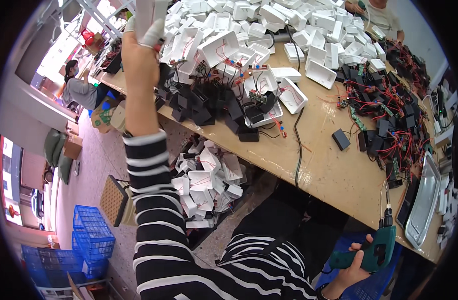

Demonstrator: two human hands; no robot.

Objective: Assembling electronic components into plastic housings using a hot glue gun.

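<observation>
My left hand (140, 62) reaches far out over the left end of the table, white covers on its fingertips. It is closed around a white plastic case (148, 14) that runs out of the top of the picture. My right hand (353, 272), low on the right, grips a green power drill (384, 248). The drill's long thin bit points up toward the table's edge. Below the left hand's wrist lie black battery boxes (201, 107) with wires and small circuit boards. Open white case halves (219, 48) with red wires lie close by.
White cases (319, 25) heap across the far table (319, 142). Black boxes with red wires (384, 115) pile on the right, near a metal tray (423, 205). Underneath stands a bin of white cases (204, 180). A stool (116, 200) and blue crates (93, 235) stand left. Other people (81, 90) work nearby.
</observation>
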